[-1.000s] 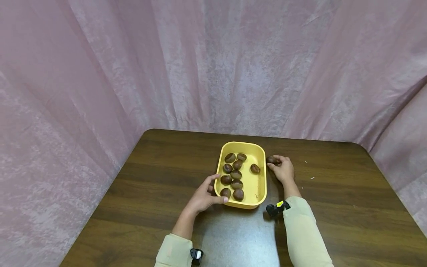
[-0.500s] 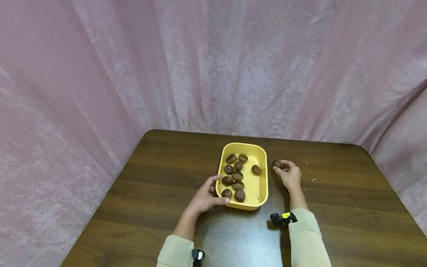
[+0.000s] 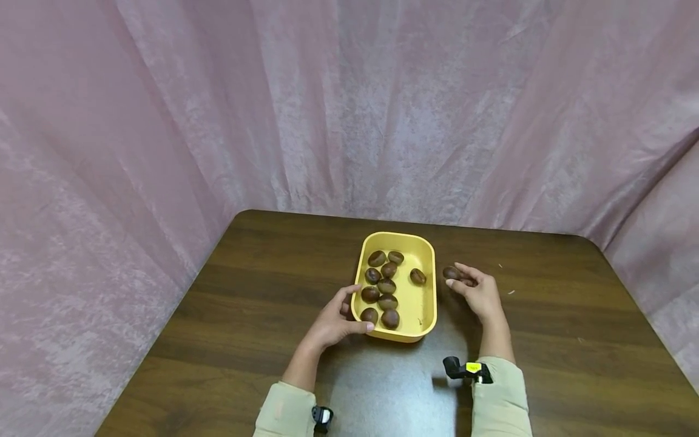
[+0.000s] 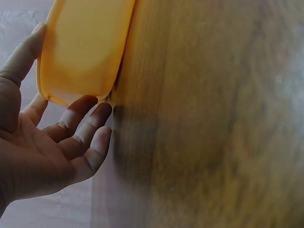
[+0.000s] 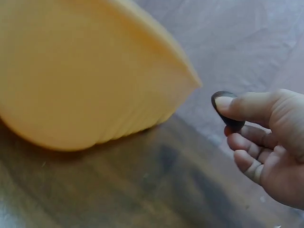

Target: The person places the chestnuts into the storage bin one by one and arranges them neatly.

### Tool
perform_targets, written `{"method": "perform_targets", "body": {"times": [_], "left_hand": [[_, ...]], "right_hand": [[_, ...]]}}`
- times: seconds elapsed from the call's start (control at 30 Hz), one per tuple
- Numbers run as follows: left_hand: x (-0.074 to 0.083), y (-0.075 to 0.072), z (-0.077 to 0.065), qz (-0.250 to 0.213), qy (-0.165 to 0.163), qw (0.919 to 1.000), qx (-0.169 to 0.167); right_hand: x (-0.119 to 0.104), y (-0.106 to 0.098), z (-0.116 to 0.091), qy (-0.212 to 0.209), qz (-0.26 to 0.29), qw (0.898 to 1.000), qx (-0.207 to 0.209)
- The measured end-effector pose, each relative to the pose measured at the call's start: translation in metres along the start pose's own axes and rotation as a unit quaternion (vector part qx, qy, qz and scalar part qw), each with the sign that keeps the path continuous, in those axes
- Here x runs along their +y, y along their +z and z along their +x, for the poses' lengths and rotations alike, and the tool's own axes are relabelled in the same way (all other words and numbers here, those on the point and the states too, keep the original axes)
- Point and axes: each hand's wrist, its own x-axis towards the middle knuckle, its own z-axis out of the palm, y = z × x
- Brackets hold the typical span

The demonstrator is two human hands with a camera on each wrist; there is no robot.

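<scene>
My left hand (image 3: 330, 325) holds the near left corner of a yellow rectangular container (image 3: 435, 297), its thumb and index finger at the rim. In the left wrist view the fingers (image 4: 78, 111) curve up round the container's end (image 4: 85, 57). Just right of the container, my right hand (image 3: 483, 294) pinches a brown chestnut (image 3: 451, 272) above the table. The right wrist view shows the thumb across this chestnut (image 5: 233, 123), apart from the container wall (image 5: 95, 85). Inside, several chestnuts (image 3: 387, 286) line the left side in two rough columns. One more chestnut (image 3: 417, 276) lies alone towards the right wall.
The container stands on a dark wooden table (image 3: 262, 285). A few small pale scraps (image 3: 511, 292) lie on the table to the right. Pink curtains (image 3: 382, 109) hang close behind the table's far edge. Small black cameras (image 3: 461, 368) sit on both wrists.
The right hand has drawn away from the container's right wall, moving right and a little nearer to me with the chestnut in its fingers. The left hand keeps its hold on the container.
</scene>
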Motion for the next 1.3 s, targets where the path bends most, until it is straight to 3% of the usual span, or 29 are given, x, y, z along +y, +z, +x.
{"method": "perform_targets", "body": {"times": [0.17,0.37,0.5,0.73,1.0,1.3], "left_hand": [[0.011,-0.002,-0.007,0.005,-0.003,1.0,-0.001],[0.011,-0.002,-0.006,0.001,-0.005,1.0,0.003],[0.01,-0.002,-0.005,0.001,-0.006,1.0,0.003],[-0.029,0.001,0.017,0.008,0.0,0.9999,0.01],[-0.031,0.002,0.017,0.008,0.004,0.9999,0.013],[-0.029,0.001,0.017,0.015,0.005,0.9998,0.011]], "right_hand": [[-0.016,-0.008,-0.002,-0.023,-0.012,0.998,-0.052],[-0.033,-0.014,-0.001,-0.038,-0.027,0.993,-0.107],[-0.039,-0.013,0.0,-0.029,-0.021,0.992,-0.122],[-0.044,-0.007,0.004,-0.035,0.024,0.987,-0.154],[-0.058,-0.002,0.011,-0.046,-0.005,0.982,-0.181],[-0.068,0.002,0.026,-0.053,-0.038,0.958,-0.278]]}}
